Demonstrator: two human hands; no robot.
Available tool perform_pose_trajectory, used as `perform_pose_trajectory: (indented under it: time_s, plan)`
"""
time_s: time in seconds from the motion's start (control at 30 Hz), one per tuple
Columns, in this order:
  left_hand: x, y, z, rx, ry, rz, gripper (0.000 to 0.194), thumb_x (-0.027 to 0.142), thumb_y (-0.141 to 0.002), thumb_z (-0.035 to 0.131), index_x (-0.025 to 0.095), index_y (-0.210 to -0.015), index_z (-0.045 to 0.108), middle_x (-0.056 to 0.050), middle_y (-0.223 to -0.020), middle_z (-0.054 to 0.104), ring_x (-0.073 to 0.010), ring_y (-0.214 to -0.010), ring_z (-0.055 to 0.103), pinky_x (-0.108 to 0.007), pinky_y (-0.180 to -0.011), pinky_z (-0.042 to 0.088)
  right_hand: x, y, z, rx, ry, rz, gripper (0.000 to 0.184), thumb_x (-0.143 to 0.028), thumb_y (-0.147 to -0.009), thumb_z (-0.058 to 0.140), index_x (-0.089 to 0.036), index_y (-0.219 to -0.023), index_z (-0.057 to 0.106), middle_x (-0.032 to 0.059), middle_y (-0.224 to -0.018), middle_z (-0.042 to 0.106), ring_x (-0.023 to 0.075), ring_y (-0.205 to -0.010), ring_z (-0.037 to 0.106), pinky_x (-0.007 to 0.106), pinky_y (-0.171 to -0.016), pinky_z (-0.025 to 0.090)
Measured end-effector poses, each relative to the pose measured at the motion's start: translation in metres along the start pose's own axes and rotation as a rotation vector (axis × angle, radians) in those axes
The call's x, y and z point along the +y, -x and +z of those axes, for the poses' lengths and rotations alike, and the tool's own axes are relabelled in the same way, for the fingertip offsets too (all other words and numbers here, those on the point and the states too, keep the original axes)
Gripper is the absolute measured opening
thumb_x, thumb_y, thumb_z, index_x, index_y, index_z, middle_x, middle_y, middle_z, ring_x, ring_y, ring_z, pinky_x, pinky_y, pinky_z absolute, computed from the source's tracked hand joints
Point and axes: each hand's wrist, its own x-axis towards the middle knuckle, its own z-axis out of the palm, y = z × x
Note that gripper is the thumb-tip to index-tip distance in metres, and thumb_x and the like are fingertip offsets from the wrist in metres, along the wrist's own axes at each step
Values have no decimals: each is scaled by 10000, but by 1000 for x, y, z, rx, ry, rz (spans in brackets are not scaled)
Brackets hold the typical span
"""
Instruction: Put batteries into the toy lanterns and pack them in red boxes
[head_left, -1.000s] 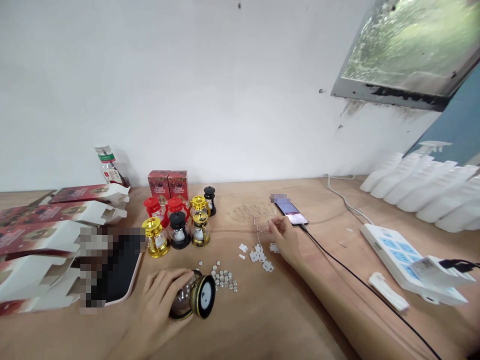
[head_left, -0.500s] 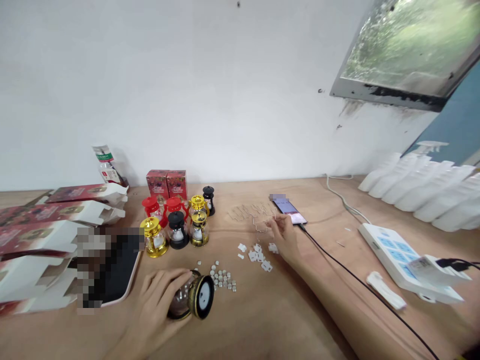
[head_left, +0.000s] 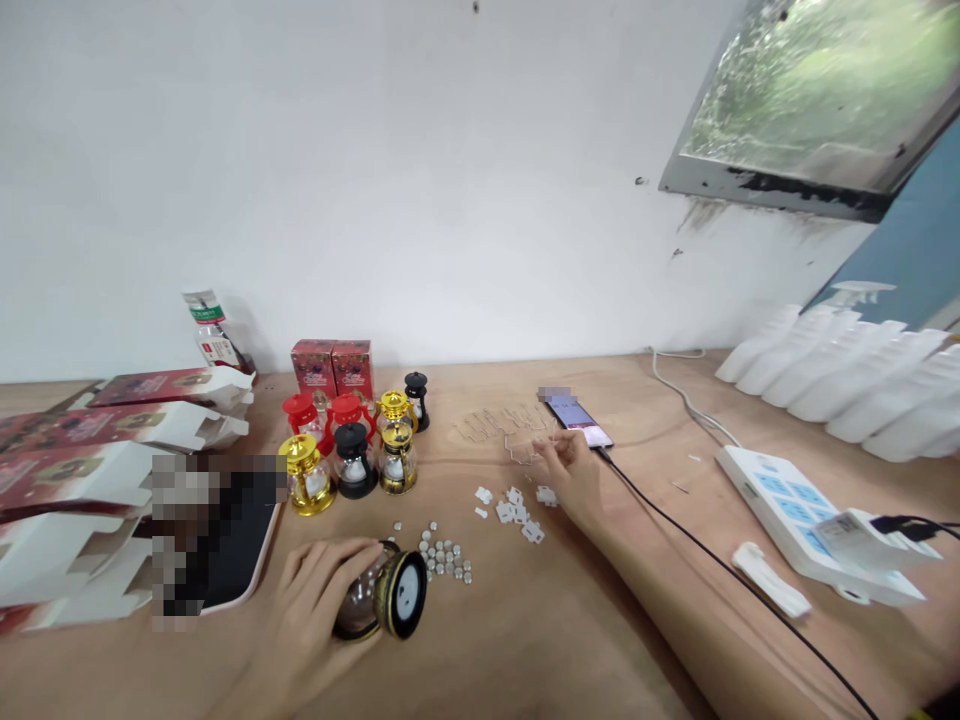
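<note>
My left hand [head_left: 319, 590] is wrapped round a small dark lantern [head_left: 397, 597] with gold edging. It lies on its side, and its round base with a white centre faces right. Farther off, my right hand [head_left: 571, 472] pinches a thin bent wire [head_left: 520, 461] just above the table. More bent wires [head_left: 487, 422] lie in a row behind it. White plastic pieces [head_left: 514, 508] are scattered left of my right wrist. Button cells [head_left: 446, 552] lie loose beside the lantern. Several red, gold and black lanterns [head_left: 355, 462] stand upright behind my left hand.
Open red-and-white boxes [head_left: 75, 465] and a dark tablet-like object [head_left: 236, 545] occupy the left. Two closed red boxes [head_left: 332, 368] stand behind the lanterns. A phone [head_left: 576, 418] trails a black cable [head_left: 705, 540]. At right are a power strip [head_left: 780, 515] and white bottles [head_left: 847, 380].
My right hand has shifted very slightly to the right with the wire in its fingertips. The left hand and its lantern stay in place.
</note>
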Motion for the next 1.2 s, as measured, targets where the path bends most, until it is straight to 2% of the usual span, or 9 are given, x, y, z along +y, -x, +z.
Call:
perform_pose_trajectory:
  time_s: [0.1,0.4,0.57,0.87,0.97,1.07,1.13,1.2]
  plan:
    - [1,1,1,6,8,-9,272,304,-894,492,190,-1135,543,-79,-990,670,-215,-894,616,-331,-769,389,-3,0,-1,13,52,-1,278,-458,-736,622,-221,-768,480,-62,-564,497,145,-524,502,262,-526,368]
    - [2,-1,-1,11,-5,-11,276,276,-862,522,196,-1124,553,-67,-981,677,-214,-881,624,-326,-758,399,-7,1,0,9,75,-31,255,-399,-726,597,-233,-667,413,-96,-505,373,108,-468,381,243,-495,301]
    - [1,0,-1,-7,-10,-9,277,269,-868,509,192,-1132,546,-73,-992,674,-213,-891,620,-333,-778,388,-1,0,-2,-4,47,-36,254,-402,-728,595,-238,-678,408,-100,-497,348,118,-490,437,240,-521,339]
    - [0,1,0,-3,-43,1,273,276,-868,503,199,-1127,541,-66,-987,676,-213,-890,621,-347,-813,359,6,0,-4,-14,-15,-29,247,-369,-718,588,-240,-639,393,-83,-486,319,186,-634,599,227,-496,328]
    - [0,0,-1,-2,-41,-11,287,268,-845,526,207,-1125,543,-64,-982,683,-218,-883,629,-349,-812,363,6,-1,-4,-13,-50,-23,223,-359,-723,579,-238,-663,401,-69,-511,378,213,-729,631,233,-526,357]
    - [1,0,-1,3,-29,-23,289,269,-842,533,214,-1126,539,-67,-982,687,-225,-880,632,-357,-810,362,2,-2,-3,-8,-91,-25,215,-387,-745,569,-230,-704,428,-18,-652,539,214,-826,630,269,-628,422]
    - [1,1,0,3,-24,-24,283,277,-848,530,215,-1124,540,-66,-983,686,-224,-878,631,-361,-810,358,-5,0,-1,-25,-118,-21,224,-422,-761,568,-223,-742,468,13,-751,601,201,-821,619,300,-695,449]
    - [0,2,2,4,-21,-27,287,287,-849,531,211,-1126,541,-66,-984,682,-223,-877,629,-362,-813,356,-13,7,2,-83,-145,-8,243,-454,-776,568,-217,-781,514,19,-761,621,191,-767,612,312,-703,464]
